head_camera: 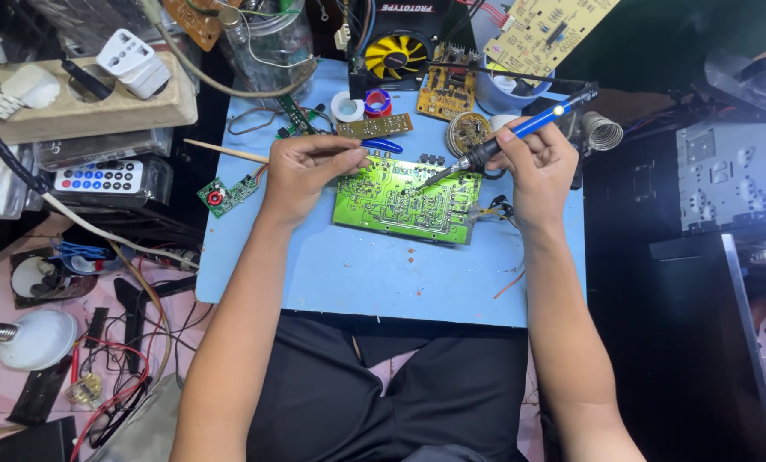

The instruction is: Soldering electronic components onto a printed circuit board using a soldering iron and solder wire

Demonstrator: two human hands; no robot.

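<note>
Far left we see a beige power strip (pixel 83 107) with a white travel adapter (pixel 133 62) plugged in, a remote control (pixel 99 176) just below it, and a white LED bulb (pixel 30 339) lying on the pink floor among loose wires

Near the left edge of the blue work mat (pixel 383 282) sits a small green circuit module (pixel 226 194)

Our left forearm comes up from bottom centre, wrist bent inward, left hand (pixel 302 175) resting at the top-left corner of the green circuit board (pixel 404 201). Fingers curled, thumb and forefinger pinched on what looks like a thin strand of solder wire pointing right toward the board; too thin to confirm. A thin wooden stick (pixel 225 151) runs out to the left behind that hand; we cannot tell if the hand grips it

Board lies flat, solder side up, centre of the mat, between both hands

Right forearm rises from bottom right, wrist cocked over the board's right edge. Right hand (pixel 537 167) clenched in a pen grip on the blue-handled soldering iron (pixel 520 133); handle angles up to the right, tip down-left on the board's upper middle

Behind the board: rolls of tape (pixel 362 104), a yellow fan (pixel 394 56), a small orange PCB (pixel 445 92), a wire coil (pixel 468 130). Right of the mat, a grey metal chassis (pixel 734 175)
</note>
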